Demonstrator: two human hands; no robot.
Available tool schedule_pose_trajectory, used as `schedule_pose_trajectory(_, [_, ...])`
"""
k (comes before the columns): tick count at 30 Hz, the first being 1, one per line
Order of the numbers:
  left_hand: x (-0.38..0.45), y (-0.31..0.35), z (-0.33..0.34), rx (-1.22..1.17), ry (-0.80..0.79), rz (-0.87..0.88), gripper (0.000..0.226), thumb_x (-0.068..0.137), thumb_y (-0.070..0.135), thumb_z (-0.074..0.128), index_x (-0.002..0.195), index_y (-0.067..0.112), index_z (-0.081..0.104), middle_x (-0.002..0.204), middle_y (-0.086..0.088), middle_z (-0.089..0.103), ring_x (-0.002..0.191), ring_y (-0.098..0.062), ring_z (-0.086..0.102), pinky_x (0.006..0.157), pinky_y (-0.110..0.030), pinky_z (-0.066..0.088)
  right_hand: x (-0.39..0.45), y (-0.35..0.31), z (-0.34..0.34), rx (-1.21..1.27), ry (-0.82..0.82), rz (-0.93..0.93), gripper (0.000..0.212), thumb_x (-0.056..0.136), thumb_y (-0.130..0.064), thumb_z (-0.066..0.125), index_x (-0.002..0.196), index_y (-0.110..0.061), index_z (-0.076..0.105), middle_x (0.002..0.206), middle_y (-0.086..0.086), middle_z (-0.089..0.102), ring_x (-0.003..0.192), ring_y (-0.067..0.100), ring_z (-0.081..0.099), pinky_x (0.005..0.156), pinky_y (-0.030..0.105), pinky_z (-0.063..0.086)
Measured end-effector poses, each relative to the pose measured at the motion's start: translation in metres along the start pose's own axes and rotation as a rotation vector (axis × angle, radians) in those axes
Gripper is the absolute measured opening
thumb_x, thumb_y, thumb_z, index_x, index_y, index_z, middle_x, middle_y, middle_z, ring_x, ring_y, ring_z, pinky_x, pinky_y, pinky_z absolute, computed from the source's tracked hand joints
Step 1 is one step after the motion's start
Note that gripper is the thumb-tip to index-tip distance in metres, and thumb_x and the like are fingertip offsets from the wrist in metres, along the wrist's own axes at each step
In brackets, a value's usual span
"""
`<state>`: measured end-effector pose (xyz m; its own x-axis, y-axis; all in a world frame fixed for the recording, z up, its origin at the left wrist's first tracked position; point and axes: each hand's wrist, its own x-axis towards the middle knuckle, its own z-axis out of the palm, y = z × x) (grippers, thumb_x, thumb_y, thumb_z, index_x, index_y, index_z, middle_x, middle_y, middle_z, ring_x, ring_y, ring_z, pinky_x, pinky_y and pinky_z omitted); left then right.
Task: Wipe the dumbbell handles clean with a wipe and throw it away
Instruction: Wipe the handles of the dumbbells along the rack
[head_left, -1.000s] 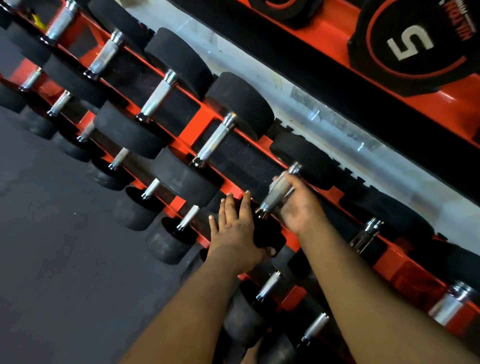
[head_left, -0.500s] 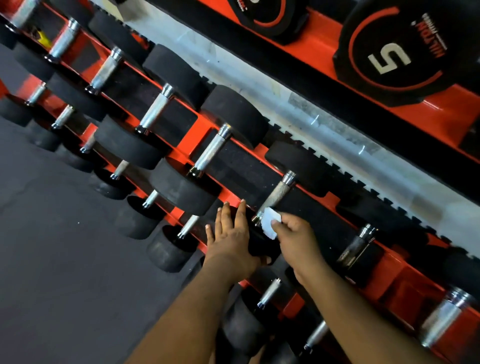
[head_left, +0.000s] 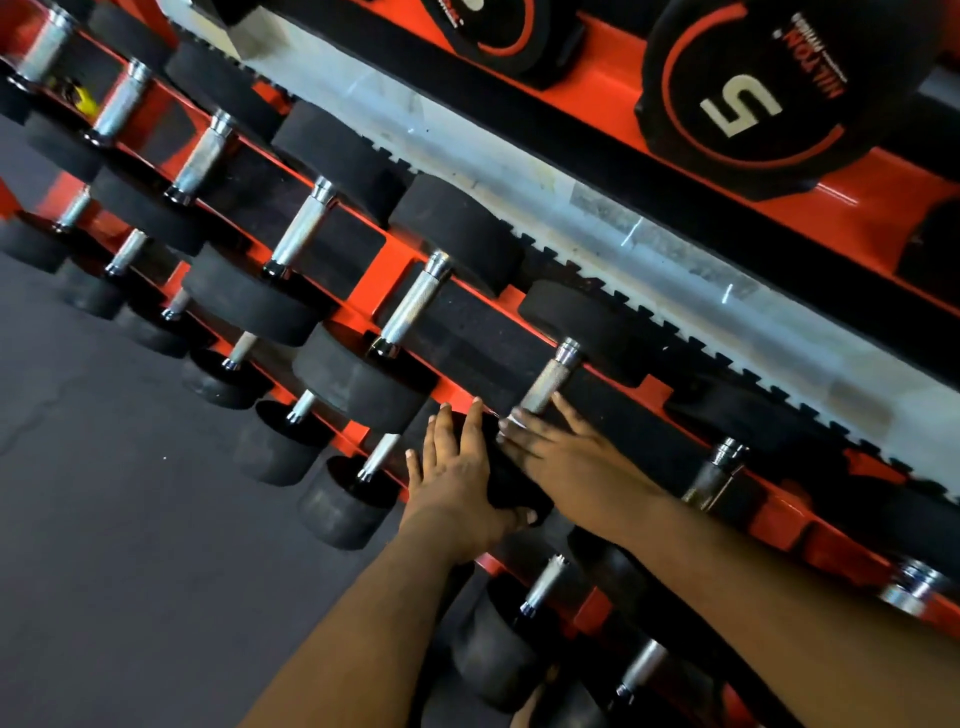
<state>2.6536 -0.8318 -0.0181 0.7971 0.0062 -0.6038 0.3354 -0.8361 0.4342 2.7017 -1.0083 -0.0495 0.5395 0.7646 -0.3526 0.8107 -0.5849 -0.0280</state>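
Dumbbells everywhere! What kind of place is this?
Most likely a gym's weight area: rows of dumbbells sit on an orange rack, and a weight plate marked 5 rests above.
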Motion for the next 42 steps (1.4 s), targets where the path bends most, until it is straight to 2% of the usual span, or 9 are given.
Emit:
schedule_pose_trajectory(5, [-0.002, 0.0, -0.001, 0.003, -0.01, 0.02, 0.141, 0.073, 0.054, 0.085, 0.156, 0.033, -0.026, 0.165, -0.01, -0.029, 0.153, -0.026, -0.025, 0.126, -0.052, -0.006, -0.033, 0.009, 0.009, 0.163, 0.049, 0.036, 0.064, 0.089, -0.019, 0.056, 0.151, -0.025, 0.043, 0.159, -0.006, 0.038, 0.15, 0.011, 0.025, 0.123, 0.046, 0.015])
schedule_pose_trajectory(7, [-0.005, 0.0, -0.001, 0.008, 0.007, 0.029, 0.141, 0.072, 0.058, 0.083, 0.156, 0.03, -0.027, 0.166, -0.01, -0.027, 0.154, -0.026, -0.023, 0.126, -0.053, -0.006, -0.038, 0.004, 0.004, 0.437, 0.157, 0.169, 0.058, 0.094, -0.015, 0.039, 0.151, -0.024, 0.044, 0.157, -0.004, 0.042, 0.147, 0.01, 0.032, 0.121, 0.038, 0.029])
schedule_pose_trajectory(10, [-0.009, -0.008, -0.001, 0.027, 0.061, 0.048, 0.141, 0.07, 0.069, 0.077, 0.158, 0.026, -0.024, 0.168, -0.006, -0.022, 0.155, -0.021, -0.02, 0.125, -0.055, -0.008, -0.025, -0.005, -0.021, 0.795, 0.403, 0.409, 0.046, 0.101, -0.006, 0.045, 0.144, -0.019, 0.053, 0.147, 0.0, 0.055, 0.138, 0.008, 0.047, 0.114, 0.03, 0.041])
schedule_pose_trajectory(16, [-0.005, -0.052, -0.035, 0.136, 0.5, 0.111, 0.111, 0.082, 0.079, 0.052, 0.163, 0.022, 0.004, 0.171, -0.002, -0.005, 0.156, -0.017, -0.017, 0.122, -0.06, -0.01, 0.043, -0.027, -0.058, 0.996, 0.454, 0.456, 0.046, 0.101, 0.0, 0.049, 0.143, -0.018, 0.054, 0.147, -0.002, 0.054, 0.135, -0.005, 0.041, 0.115, 0.022, 0.036])
schedule_pose_trajectory(22, [0.046, -0.094, -0.101, 0.11, 0.339, -0.046, 0.124, 0.083, 0.071, 0.063, 0.16, 0.012, -0.014, 0.169, -0.01, -0.015, 0.155, -0.023, -0.019, 0.124, -0.059, -0.007, 0.138, -0.036, -0.073, 0.614, 0.565, 0.373, 0.046, 0.096, -0.002, 0.044, 0.138, -0.013, 0.06, 0.144, 0.005, 0.057, 0.136, 0.018, 0.051, 0.112, 0.033, 0.041])
schedule_pose_trajectory(30, [0.079, -0.1, -0.124, 0.029, 0.187, -0.089, 0.154, 0.058, 0.053, 0.092, 0.158, 0.002, -0.013, 0.169, -0.017, -0.003, 0.157, -0.03, -0.004, 0.128, -0.045, 0.001, 0.186, -0.009, -0.061, -0.192, 0.118, 0.016, 0.063, 0.085, -0.014, 0.043, 0.148, -0.018, 0.048, 0.155, 0.003, 0.045, 0.147, 0.022, 0.036, 0.119, 0.056, 0.025])
schedule_pose_trajectory(35, [0.082, -0.096, -0.127, 0.022, 0.118, -0.114, 0.154, 0.059, 0.052, 0.093, 0.157, 0.002, -0.016, 0.168, -0.018, -0.008, 0.157, -0.032, -0.009, 0.127, -0.046, -0.001, 0.173, -0.004, -0.054, -0.254, 0.143, 0.328, 0.071, 0.093, -0.011, 0.022, 0.161, -0.011, -0.001, 0.169, 0.011, -0.003, 0.155, 0.028, -0.003, 0.122, 0.057, 0.011])
schedule_pose_trajectory(39, [0.081, -0.1, -0.131, 0.005, 0.08, -0.085, 0.154, 0.061, 0.051, 0.092, 0.156, 0.003, -0.019, 0.167, -0.018, -0.016, 0.155, -0.032, -0.018, 0.126, -0.048, -0.006, 0.174, -0.012, -0.039, -0.364, 0.097, 0.029, 0.071, 0.091, -0.015, 0.024, 0.161, -0.009, 0.007, 0.169, 0.011, 0.001, 0.156, 0.027, -0.001, 0.122, 0.058, 0.014])
schedule_pose_trajectory(42, [0.081, -0.102, -0.132, -0.01, 0.065, -0.079, 0.152, 0.063, 0.051, 0.091, 0.156, 0.004, -0.02, 0.167, -0.017, -0.019, 0.154, -0.031, -0.021, 0.126, -0.047, -0.009, 0.185, 0.004, -0.048, -0.309, 0.155, 0.214, 0.07, 0.094, -0.013, 0.024, 0.161, -0.012, 0.007, 0.169, 0.009, 0.002, 0.156, 0.025, 0.001, 0.12, 0.06, 0.013])
